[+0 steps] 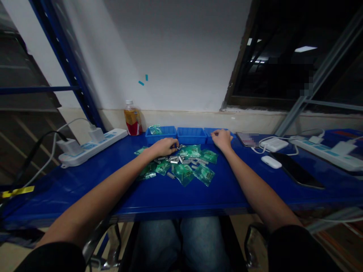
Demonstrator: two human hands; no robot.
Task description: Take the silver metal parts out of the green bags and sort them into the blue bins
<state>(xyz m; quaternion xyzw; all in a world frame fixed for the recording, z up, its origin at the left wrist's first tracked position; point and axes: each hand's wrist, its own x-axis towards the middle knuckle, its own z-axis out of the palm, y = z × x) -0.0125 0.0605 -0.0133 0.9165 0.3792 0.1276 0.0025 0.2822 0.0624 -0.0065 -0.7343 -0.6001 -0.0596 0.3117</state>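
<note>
My left hand [165, 146] rests on a pile of small silver metal parts [181, 160] and green plastic bags [195, 166] on the blue table [170, 192]. Its fingers are curled on the parts, pinched at the fingertips on a small piece I cannot make out. My right hand [222, 139] lies at the rim of the right blue tray [210, 130], fingers curled down, with whatever they hold hidden. Three blue trays stand in a row behind the pile; the left tray [167, 132] holds a green bag, the middle tray [191, 135] looks bare.
A white power strip [92, 146] with chargers lies at the left, and a drink bottle [132, 118] stands by the wall. At the right are a phone [296, 170], white chargers [273, 144], cables and another power strip [326, 153]. Blue shelf uprights stand at the left.
</note>
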